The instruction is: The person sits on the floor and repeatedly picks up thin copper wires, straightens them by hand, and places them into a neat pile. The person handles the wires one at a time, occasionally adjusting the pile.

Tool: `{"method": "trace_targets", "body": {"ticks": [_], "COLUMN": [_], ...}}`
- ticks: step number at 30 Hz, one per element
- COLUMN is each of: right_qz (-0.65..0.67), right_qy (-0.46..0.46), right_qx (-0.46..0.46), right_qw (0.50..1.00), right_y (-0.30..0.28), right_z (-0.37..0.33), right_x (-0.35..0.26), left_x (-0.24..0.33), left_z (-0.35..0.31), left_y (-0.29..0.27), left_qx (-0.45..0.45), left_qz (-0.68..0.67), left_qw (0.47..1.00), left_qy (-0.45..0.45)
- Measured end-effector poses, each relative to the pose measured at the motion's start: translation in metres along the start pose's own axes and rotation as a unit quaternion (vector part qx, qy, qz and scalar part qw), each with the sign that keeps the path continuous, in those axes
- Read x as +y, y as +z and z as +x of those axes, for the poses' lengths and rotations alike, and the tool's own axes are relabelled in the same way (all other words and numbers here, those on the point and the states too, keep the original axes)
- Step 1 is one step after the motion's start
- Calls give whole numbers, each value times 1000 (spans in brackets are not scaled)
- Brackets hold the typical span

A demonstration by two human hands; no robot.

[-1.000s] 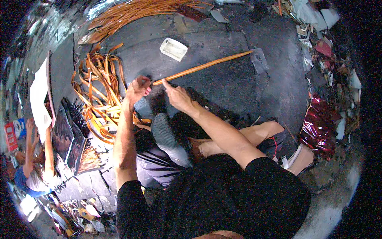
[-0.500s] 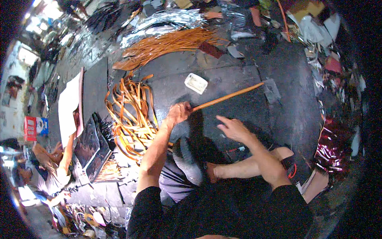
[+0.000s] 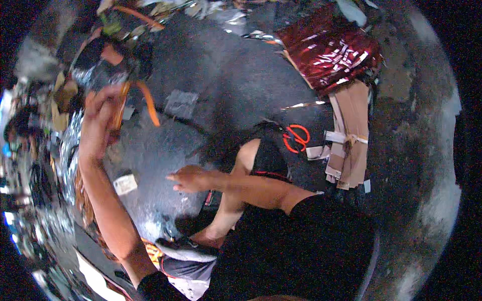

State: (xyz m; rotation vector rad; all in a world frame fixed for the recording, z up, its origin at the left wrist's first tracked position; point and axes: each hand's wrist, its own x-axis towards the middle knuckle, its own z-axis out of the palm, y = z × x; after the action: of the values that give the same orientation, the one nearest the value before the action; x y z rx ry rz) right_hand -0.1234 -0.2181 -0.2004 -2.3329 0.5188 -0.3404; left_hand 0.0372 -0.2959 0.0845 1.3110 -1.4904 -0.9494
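Note:
My left hand [image 3: 100,118], slightly blurred and raised at the left, is closed around an orange-brown strip [image 3: 148,104] of leather-like material. Part of the strip stands upright along the fingers, and a loose end curves over and hangs to their right. My right hand [image 3: 190,179] is over the dark floor near my bent knee. It holds nothing; a finger stretches out to the left, and the others are partly curled. Below the left hand, beside the forearm, lies a small whitish tray [image 3: 125,184].
Orange-handled scissors [image 3: 297,139] lie right of my knee, beside a tied bundle of beige strips [image 3: 351,133]. Shiny dark-red sheets [image 3: 334,52] lie beyond them. A clear plastic piece [image 3: 181,103] rests on the dark floor [image 3: 201,55]. Mixed scraps crowd the left.
The view has swung to the right, bringing the scissors and bundle into plain sight. My left hand has risen with the strip, which was straight and now shows a curved-over end.

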Motion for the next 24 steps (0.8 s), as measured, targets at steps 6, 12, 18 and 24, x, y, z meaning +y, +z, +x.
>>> {"method": "trace_targets", "body": {"ticks": [6,12,18,24], "right_qz": [2,60,111,132], "right_qy": [52,44,-5,12], "right_qx": [-41,2,-4,-3], "right_qw": [998,997,994,991], "right_y": [-29,-36,-19,2], "right_z": [7,11,3,-3], "right_x": [-21,-13,-13,8], "left_x": [18,19,-145,-219], "left_z": [208,233,163,104], "left_y": [93,196,298,279], "left_qx": [-31,19,-115,-120], "left_qz": [-66,-101,106,255], "left_qw": [991,978,980,958], "left_qy": [112,182,119,55]}}
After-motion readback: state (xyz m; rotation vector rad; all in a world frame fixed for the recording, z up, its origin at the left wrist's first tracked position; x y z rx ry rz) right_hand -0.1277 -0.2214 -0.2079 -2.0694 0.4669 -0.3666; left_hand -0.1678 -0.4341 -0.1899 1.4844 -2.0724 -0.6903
